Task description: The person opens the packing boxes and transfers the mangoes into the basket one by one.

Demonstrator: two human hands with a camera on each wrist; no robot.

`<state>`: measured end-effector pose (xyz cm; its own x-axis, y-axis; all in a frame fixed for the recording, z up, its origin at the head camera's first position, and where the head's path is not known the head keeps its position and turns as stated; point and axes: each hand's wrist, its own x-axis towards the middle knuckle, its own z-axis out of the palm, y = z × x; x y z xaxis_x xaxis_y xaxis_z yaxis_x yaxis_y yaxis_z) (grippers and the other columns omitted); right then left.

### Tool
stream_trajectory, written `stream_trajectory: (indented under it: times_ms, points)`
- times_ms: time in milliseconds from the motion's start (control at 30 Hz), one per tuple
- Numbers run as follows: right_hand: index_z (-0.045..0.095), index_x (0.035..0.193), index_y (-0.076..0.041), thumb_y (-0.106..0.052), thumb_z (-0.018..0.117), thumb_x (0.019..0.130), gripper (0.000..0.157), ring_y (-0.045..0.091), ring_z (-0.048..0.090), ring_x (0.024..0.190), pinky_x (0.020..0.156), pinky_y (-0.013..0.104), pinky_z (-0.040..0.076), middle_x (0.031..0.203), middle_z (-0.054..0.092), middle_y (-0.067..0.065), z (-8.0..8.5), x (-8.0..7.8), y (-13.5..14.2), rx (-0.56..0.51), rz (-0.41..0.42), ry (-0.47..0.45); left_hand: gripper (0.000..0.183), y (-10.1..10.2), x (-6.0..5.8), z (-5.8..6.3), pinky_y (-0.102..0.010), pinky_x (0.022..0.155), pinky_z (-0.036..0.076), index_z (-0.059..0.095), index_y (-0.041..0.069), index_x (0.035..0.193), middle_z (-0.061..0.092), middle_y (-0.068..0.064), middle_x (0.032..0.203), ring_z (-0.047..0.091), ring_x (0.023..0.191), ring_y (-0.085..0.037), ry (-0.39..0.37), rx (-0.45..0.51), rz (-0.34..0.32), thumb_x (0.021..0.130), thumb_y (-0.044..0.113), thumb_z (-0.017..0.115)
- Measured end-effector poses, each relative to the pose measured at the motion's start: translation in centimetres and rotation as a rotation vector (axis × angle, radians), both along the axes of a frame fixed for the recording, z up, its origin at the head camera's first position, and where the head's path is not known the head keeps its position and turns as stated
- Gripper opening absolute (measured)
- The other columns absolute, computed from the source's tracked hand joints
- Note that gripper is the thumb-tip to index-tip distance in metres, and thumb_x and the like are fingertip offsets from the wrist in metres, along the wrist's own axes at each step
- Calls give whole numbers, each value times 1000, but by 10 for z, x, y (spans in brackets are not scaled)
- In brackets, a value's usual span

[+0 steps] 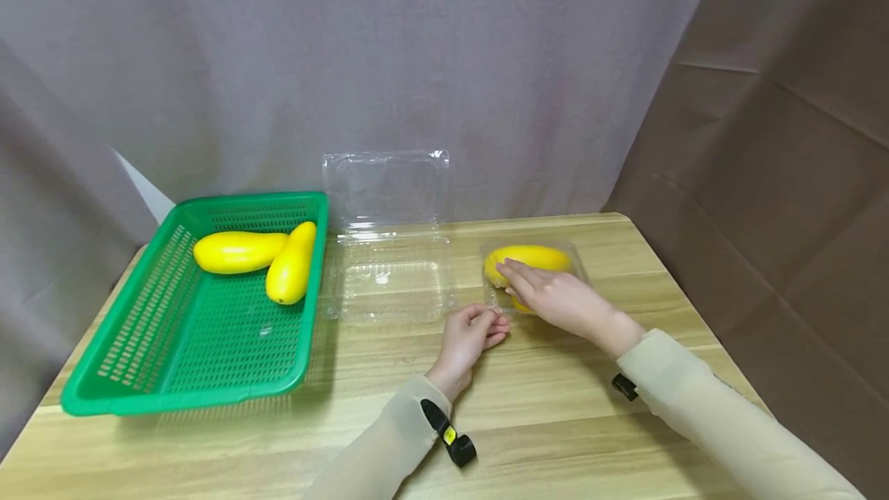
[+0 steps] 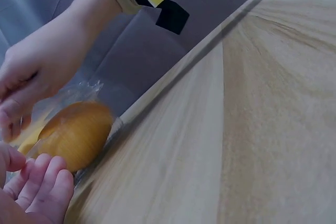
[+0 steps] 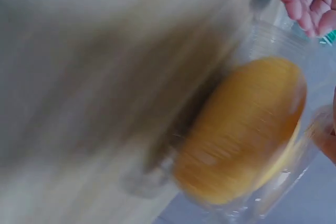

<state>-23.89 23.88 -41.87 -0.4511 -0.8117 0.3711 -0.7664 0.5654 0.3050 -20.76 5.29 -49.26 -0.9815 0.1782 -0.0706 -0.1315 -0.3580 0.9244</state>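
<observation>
So, right hand (image 1: 556, 295) lies over a clear plastic lidded box (image 1: 582, 262), fingers extended, touching the top. Left hand (image 1: 467, 336) sits at the box's near-left corner, fingers loosely bent, seemingly gripping nothing; can't tell whether its fingertips touch the plastic. Hands near each other but apart.

Inside the box: a smooth yellow oblong squash-like fruit (image 1: 538, 255), long axis roughly left-right, ends toward the box's left and right sides. Part of a second yellow piece (image 1: 521, 305) shows nearer the person, mostly hidden by the right hand, so its axis can't be told. Lid latching can't be told either; right wrist view is blurred.

Box sits on the right half of the wood-grain table (image 1: 556, 423), strip of wood between it and the right edge, wider stretch toward the person. Back edge fairly near, grey curtain (image 1: 486, 83) behind; brown cloth (image 1: 771, 214) along the right.

Left of the box, narrow gap: unfolded clear plastic clamshell (image 1: 389, 284), base flat, lid raised at the back. Next, close beside it, green perforated plastic basket (image 1: 194, 400) with two yellow oblong fruits, one (image 1: 236, 253) lying left-right, the other (image 1: 290, 265) pointing front-to-back, slightly slanted, along the right wall.
</observation>
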Motion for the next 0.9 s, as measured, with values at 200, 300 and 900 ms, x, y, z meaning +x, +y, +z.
stream_trajectory:
  times_ms: [200,300,900]
  points:
    - [48,143,6,-40,59,102,62,37,60,122,101,52,50,137,58,25,-7,1,9,-102,-61,-46,24,2,0,0,-34,81,60,64,-15,110,72,-21,92,71,80,-15,9,-8,18,97,4,60]
    - [45,146,6,-36,70,95,70,39,55,128,107,57,42,141,55,25,-7,2,20,-127,-126,-98,23,2,-1,-1,-32,79,60,64,-14,110,72,-16,89,70,80,-15,1,-10,26,97,5,60]
    - [37,151,6,-34,68,98,74,46,58,120,93,55,53,148,44,30,-9,26,90,-262,-365,-396,29,3,2,4,-37,81,61,64,-13,109,72,-18,90,69,77,-15,-14,-19,23,99,15,64]
